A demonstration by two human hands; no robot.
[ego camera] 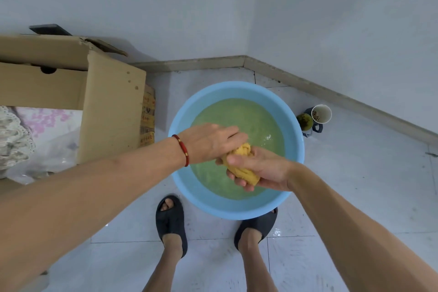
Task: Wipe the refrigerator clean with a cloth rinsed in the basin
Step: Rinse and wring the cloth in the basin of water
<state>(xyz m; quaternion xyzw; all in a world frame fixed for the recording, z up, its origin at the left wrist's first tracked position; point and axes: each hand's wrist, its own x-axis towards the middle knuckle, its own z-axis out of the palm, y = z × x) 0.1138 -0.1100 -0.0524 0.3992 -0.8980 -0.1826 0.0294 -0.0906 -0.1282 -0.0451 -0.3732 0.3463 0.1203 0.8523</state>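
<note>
A round light-blue basin (184, 111) stands on the tiled floor in the room's corner, filled with greenish water. Above the water I hold a bunched yellow cloth (244, 166) in both hands. My left hand (211, 141), with a red bracelet at the wrist, grips the cloth's far end from above. My right hand (258, 168) wraps its fingers and thumb around the near end. The refrigerator is not in view.
An open cardboard box (111, 106) with fabric and plastic inside stands to the left of the basin. Small cups (314, 118) sit on the floor to the basin's right, near the skirting. My feet in dark slippers (171, 223) stand just in front of the basin.
</note>
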